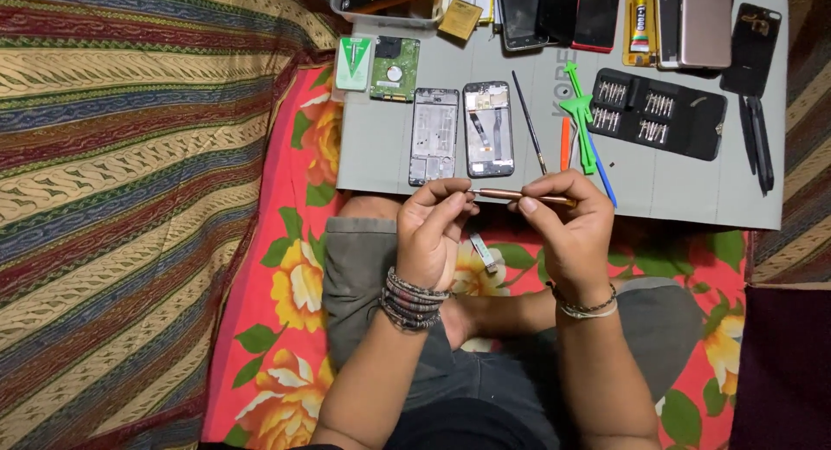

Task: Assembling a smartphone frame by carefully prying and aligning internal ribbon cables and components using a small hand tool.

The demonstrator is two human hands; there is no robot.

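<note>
My left hand (430, 229) and my right hand (567, 225) both pinch a thin copper-coloured screwdriver (511, 194), held level just before the near edge of a grey work mat (692, 190). The left fingers grip its tip end, the right fingers its handle end. Beyond the hands, two opened phone bodies lie side by side on the mat: a bare frame (433, 136) and one with a cable inside (488, 128). A small grey part (483, 252) rests on the cloth between my wrists.
A black bit case (658, 112) lies open at the right, with green, orange and blue pry tools (582, 117), a thin black tool (528, 121) and black tweezers (756, 141). A hard drive (395, 68), several phones (558, 13), a glue tube (639, 17) sit farther back.
</note>
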